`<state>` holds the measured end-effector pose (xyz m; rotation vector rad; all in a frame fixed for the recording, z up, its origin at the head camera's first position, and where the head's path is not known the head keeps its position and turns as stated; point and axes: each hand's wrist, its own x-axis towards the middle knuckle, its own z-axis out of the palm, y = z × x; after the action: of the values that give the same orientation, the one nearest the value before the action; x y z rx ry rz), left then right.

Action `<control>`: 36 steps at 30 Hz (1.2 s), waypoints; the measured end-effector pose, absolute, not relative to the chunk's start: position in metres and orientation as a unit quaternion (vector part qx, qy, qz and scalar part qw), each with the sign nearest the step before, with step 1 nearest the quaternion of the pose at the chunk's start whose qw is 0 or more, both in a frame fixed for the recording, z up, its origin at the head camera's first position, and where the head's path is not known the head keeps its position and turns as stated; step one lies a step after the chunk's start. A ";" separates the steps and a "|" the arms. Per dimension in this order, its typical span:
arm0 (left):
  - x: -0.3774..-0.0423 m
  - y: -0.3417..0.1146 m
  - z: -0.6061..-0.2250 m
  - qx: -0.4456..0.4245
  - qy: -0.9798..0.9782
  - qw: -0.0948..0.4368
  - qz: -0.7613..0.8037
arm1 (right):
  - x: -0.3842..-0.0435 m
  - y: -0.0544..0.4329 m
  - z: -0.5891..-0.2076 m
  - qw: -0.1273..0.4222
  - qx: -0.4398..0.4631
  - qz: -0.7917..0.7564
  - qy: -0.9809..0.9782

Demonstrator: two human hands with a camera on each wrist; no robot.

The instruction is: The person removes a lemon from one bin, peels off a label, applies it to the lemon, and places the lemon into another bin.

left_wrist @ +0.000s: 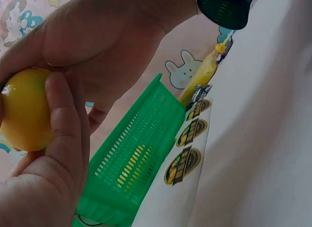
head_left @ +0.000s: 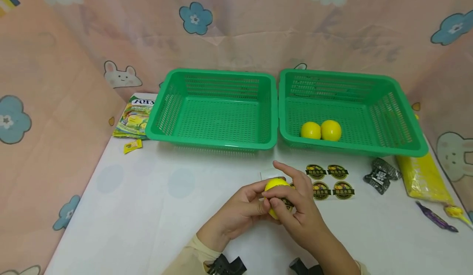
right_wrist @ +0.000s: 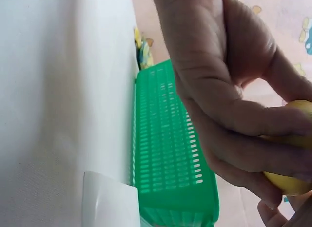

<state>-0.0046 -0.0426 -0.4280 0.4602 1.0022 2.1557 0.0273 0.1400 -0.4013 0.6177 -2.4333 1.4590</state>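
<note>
A glossy yellow lemon (left_wrist: 28, 110) is held between both hands over the front of the white table. My left hand (head_left: 242, 209) grips it from the left, fingers curled about its side. From the right, my right hand (head_left: 301, 201) holds the same lemon with thumb and fingers; its index finger sticks up, off the fruit. A dark and gold oval sticker (head_left: 286, 203) shows on the lemon's face, partly covered by the right fingers. Just behind the right hand lies a sheet with several matching stickers (head_left: 321, 190), its left part hidden by the hands.
Two green baskets stand side by side at the back: the left basket (head_left: 212, 143) and the right basket (head_left: 369, 148), with two lemons (head_left: 331, 130) inside. At left are a snack bag (head_left: 134, 117) and a small yellow packet (head_left: 133, 146). Black wrappers (head_left: 380, 176), a yellow bag (head_left: 425, 178) and candies (head_left: 436, 216) lie right.
</note>
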 end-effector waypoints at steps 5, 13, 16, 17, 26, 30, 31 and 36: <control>-0.005 -0.041 -0.425 0.186 0.385 0.354 0.832 | 0.024 0.141 -0.402 0.120 0.217 0.492 -0.834; -0.006 -0.043 -0.421 0.167 0.435 0.357 0.809 | 0.030 0.153 -0.397 0.059 0.160 0.475 -0.863; -0.006 -0.041 -0.423 0.155 0.438 0.347 0.815 | 0.033 0.155 -0.396 0.091 0.179 0.508 -0.837; -0.006 -0.040 -0.423 0.153 0.436 0.342 0.818 | 0.033 0.154 -0.397 0.102 0.190 0.513 -0.831; -0.001 -0.035 -0.426 0.158 0.455 0.298 0.824 | 0.022 0.143 -0.421 0.163 0.220 0.452 -0.849; -0.001 -0.036 -0.427 0.159 0.459 0.300 0.821 | 0.020 0.143 -0.425 0.187 0.221 0.436 -0.852; -0.001 -0.036 -0.428 0.160 0.454 0.302 0.823 | 0.020 0.143 -0.425 0.190 0.224 0.434 -0.852; -0.002 -0.036 -0.432 0.160 0.415 0.315 0.839 | 0.019 0.143 -0.423 0.192 0.227 0.422 -0.857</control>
<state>-0.0019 -0.0358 -0.4324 0.4211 1.0924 2.2098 0.0195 0.1431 -0.4231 0.6363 -2.4043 1.1845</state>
